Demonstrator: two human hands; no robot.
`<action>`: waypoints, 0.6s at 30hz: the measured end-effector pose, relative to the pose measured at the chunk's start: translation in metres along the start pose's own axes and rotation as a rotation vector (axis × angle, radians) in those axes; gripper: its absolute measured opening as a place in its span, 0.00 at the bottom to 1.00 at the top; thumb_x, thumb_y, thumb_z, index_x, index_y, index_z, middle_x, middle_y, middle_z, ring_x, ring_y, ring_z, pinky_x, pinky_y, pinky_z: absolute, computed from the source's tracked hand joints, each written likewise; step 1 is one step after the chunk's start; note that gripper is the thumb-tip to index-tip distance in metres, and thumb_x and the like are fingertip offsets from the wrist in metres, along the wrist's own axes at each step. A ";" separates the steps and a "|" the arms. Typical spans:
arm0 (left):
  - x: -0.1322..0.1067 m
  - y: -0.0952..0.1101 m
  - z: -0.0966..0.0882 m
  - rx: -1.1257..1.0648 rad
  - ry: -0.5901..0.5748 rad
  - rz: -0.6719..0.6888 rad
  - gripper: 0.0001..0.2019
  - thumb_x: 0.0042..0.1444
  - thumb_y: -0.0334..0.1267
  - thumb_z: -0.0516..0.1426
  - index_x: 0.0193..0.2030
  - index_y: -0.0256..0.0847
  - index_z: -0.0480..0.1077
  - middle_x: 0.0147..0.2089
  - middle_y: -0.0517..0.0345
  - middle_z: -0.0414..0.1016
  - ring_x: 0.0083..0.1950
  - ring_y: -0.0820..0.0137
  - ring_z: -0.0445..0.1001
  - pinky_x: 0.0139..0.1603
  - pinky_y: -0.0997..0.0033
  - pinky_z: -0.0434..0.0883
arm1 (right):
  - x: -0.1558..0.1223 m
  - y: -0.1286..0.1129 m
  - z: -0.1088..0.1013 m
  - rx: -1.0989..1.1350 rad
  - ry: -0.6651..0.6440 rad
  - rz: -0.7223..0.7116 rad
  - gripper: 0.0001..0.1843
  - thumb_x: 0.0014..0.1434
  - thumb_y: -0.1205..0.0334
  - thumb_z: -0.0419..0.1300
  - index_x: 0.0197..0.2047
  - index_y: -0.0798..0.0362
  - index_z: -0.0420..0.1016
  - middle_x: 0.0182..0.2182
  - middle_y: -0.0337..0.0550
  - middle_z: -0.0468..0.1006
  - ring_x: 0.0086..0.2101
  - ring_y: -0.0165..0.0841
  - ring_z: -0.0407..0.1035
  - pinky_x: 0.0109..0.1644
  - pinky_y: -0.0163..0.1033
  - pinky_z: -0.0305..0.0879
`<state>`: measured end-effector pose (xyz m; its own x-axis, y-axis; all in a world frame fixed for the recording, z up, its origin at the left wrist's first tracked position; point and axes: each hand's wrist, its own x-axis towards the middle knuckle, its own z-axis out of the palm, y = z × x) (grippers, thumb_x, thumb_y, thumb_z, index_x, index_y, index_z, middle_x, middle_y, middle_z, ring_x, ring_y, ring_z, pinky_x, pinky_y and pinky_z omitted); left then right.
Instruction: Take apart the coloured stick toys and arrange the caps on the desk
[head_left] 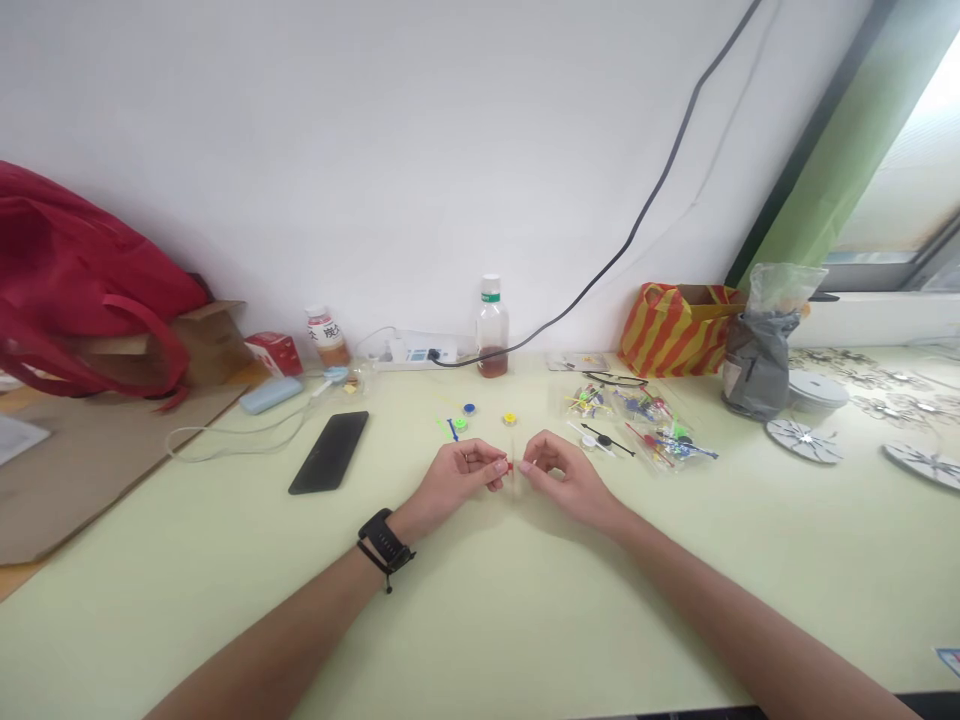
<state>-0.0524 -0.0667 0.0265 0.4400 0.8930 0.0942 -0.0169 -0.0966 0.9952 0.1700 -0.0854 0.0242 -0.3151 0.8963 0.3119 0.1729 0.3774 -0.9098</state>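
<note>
My left hand (459, 472) and my right hand (559, 470) meet over the pale green table (480, 620), fingers pinched together. Between the fingertips sits a tiny red piece (509, 466), held by my left hand. A thin clear strip or small bag (514, 458) stands beside it, touched by my right hand. Just beyond the hands lie small round parts: a blue one (469, 408), a green one (459, 425) and a yellow one (510, 418). A black band is on my left wrist.
A black phone (329, 451) lies to the left. Clear bags of coloured clock hands (645, 425) lie to the right. At the back stand a bottle (492, 328), a power strip (420, 352), a striped bag (679, 330) and a red bag (82, 280). White discs (804, 440) lie far right.
</note>
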 end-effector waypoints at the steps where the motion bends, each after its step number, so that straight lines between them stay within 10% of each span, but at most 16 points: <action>1: 0.000 -0.001 0.000 -0.001 -0.006 0.004 0.15 0.58 0.46 0.68 0.43 0.36 0.78 0.34 0.54 0.79 0.33 0.71 0.74 0.38 0.70 0.71 | 0.000 -0.001 0.001 0.026 -0.025 0.010 0.15 0.65 0.46 0.62 0.42 0.50 0.70 0.36 0.41 0.77 0.31 0.32 0.70 0.37 0.38 0.66; 12: -0.001 -0.001 0.000 -0.028 -0.003 0.034 0.14 0.58 0.46 0.68 0.43 0.36 0.78 0.35 0.54 0.80 0.34 0.71 0.74 0.39 0.70 0.71 | -0.003 0.004 0.005 0.081 -0.013 0.078 0.24 0.63 0.46 0.64 0.59 0.46 0.71 0.40 0.41 0.77 0.31 0.31 0.69 0.37 0.39 0.68; 15: 0.000 0.000 0.001 -0.027 0.022 0.035 0.14 0.58 0.46 0.68 0.42 0.36 0.78 0.37 0.53 0.80 0.35 0.71 0.75 0.40 0.70 0.72 | -0.003 0.001 0.002 0.142 -0.101 0.135 0.19 0.64 0.43 0.62 0.34 0.51 0.77 0.28 0.38 0.74 0.26 0.29 0.64 0.35 0.39 0.66; 18: 0.000 -0.001 0.000 -0.027 0.035 0.030 0.15 0.58 0.46 0.68 0.43 0.36 0.78 0.38 0.52 0.80 0.35 0.72 0.74 0.40 0.70 0.72 | -0.001 -0.002 -0.002 0.221 -0.214 0.171 0.33 0.65 0.42 0.60 0.15 0.51 0.61 0.17 0.37 0.64 0.22 0.29 0.59 0.34 0.39 0.62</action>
<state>-0.0520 -0.0664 0.0259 0.4070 0.9049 0.1245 -0.0542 -0.1122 0.9922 0.1720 -0.0868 0.0266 -0.4918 0.8641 0.1070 0.0413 0.1459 -0.9884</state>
